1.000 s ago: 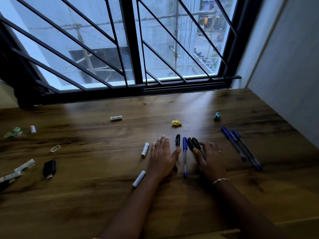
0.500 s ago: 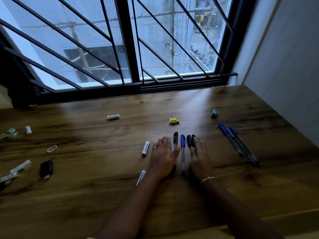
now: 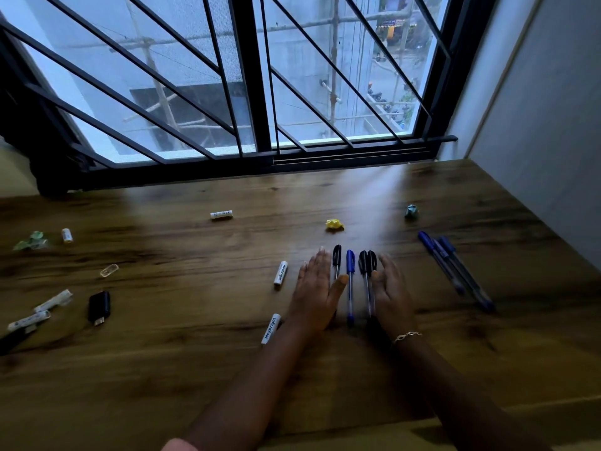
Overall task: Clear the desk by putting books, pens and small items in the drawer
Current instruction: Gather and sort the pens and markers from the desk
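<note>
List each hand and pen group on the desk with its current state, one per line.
left hand: open, flat on the desk beside the pens
right hand: open, on edge at the pens' other side
four capped pens: lying side by side between the hands
blue pens: capped, lying apart at right

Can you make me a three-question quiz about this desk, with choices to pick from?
1. Where is the yellow crumpled bit?
A. Beyond the pens between the hands
B. Beside the black adapter
C. In the window

2. How many pens lie between the two hands?
A. Two
B. Four
C. Six

3. How is the left hand?
A. Closed in a fist
B. Holding a battery
C. Flat and open on the desk

Answers: 1 A, it lies past the pen caps. 2 B, three black-capped pens and one blue pen. 3 C, its fingers are spread out.
</note>
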A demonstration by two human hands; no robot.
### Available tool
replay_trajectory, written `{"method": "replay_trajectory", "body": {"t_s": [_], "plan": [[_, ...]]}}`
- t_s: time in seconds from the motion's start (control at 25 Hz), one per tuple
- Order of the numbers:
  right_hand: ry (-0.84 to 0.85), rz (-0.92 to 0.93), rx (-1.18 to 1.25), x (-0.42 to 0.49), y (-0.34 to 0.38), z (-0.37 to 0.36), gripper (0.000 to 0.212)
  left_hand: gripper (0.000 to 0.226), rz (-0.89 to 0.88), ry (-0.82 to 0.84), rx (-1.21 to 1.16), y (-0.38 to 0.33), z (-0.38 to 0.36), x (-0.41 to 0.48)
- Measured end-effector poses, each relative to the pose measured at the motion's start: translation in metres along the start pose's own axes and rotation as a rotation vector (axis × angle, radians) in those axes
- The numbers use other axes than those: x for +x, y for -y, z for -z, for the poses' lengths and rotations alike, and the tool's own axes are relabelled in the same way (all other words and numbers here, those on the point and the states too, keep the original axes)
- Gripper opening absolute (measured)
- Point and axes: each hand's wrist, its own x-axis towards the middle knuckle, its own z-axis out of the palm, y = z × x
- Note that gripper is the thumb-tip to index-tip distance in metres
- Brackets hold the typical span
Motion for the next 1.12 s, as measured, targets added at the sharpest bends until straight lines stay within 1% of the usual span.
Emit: {"method": "replay_trajectory", "body": {"t_s": [0.12, 0.32, 0.52, 0.72, 0.84, 0.92, 1.0, 1.04, 1.12], "plan": [[0.069, 0.073, -0.107, -0.004, -0.008, 0.012, 0.047, 0.11, -0.037, -0.034, 0.001, -0.008, -0.001, -0.008], [0.132, 0.13, -0.321, -0.002, -0.024, 0.026, 0.055, 0.101, -0.103, -0.083, 0.024, -0.023, -0.004, -0.015], [0.235, 0.13, -0.542, -0.015, -0.03, 0.039, 0.059, 0.105, -0.139, -0.103, 0.114, -0.031, -0.011, -0.03], [0.265, 0.147, -0.628, -0.043, -0.028, 0.052, 0.06, 0.107, -0.161, -0.112, 0.14, -0.037, -0.022, -0.056], [0.251, 0.188, -0.671, -0.068, -0.032, 0.058, 0.058, 0.1, -0.169, -0.128, 0.138, -0.046, -0.033, -0.086], [0.235, 0.208, -0.708, -0.084, -0.034, 0.06, 0.055, 0.08, -0.179, -0.207, 0.041, -0.051, -0.041, -0.111], [0.213, 0.237, -0.746, -0.097, -0.034, 0.059, 0.051, 0.061, -0.177, -0.315, -0.135, -0.055, -0.052, -0.134], [0.218, 0.243, -0.756, -0.105, -0.032, 0.059, 0.051, 0.057, -0.182, -0.359, -0.193, -0.059, -0.058, -0.146], [0.229, 0.266, -0.734, -0.12, -0.03, 0.06, 0.064, 0.056, -0.175, -0.407, -0.277, -0.066, -0.072, -0.166]]}}
